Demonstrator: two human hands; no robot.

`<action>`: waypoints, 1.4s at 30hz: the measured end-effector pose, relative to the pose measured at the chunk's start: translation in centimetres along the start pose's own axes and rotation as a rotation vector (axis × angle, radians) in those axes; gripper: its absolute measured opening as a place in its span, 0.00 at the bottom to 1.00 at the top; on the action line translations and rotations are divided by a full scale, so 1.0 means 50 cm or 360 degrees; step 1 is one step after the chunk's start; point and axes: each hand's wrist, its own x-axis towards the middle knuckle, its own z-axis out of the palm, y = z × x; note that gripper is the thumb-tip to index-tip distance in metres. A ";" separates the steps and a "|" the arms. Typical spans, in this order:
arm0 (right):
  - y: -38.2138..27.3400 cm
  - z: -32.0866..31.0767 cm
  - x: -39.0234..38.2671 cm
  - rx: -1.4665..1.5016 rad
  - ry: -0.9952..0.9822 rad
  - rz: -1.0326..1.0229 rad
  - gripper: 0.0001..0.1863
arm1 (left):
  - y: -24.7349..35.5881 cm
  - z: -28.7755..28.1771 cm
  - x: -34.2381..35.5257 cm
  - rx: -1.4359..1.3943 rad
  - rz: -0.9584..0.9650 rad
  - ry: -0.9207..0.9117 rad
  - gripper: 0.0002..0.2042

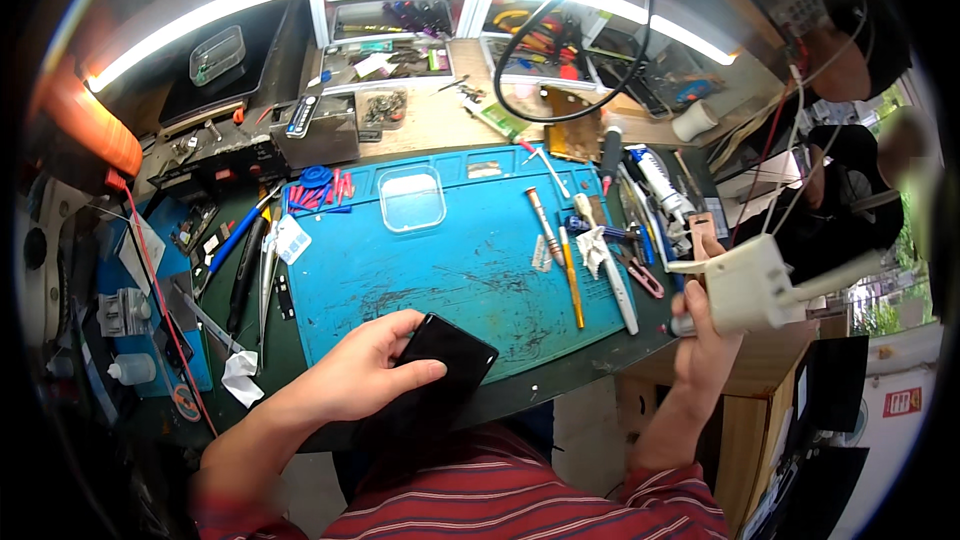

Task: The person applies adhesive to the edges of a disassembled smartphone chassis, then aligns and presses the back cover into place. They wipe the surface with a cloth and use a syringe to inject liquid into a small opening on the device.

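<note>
A black smartphone (440,365) is gripped in my left hand (365,365), thumb across its dark face, at the mat's front edge. Over at the right, my right hand (705,325) is raised and closed around a cream-coloured boxy device (748,285) with a long arm reaching rightward; its exact kind is unclear. The device hides part of those fingers. Just left of the hand lie a pink-handled pair of scissors (645,278) and a white pen-like tool (615,285). A blue work mat (400,285) spreads between both hands.
On the mat sit a clear plastic tray (412,200) and a yellow-handled screwdriver (572,280). Tweezers (268,280) and other tools line the left side. A black cable loop (500,70) hangs overhead. Another person (850,180) is at the far right.
</note>
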 end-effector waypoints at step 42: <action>-0.008 0.197 -0.007 -0.0155 -0.1510 -0.0718 0.16 | 0.011 -0.024 0.001 0.0044 0.0126 -0.0390 0.24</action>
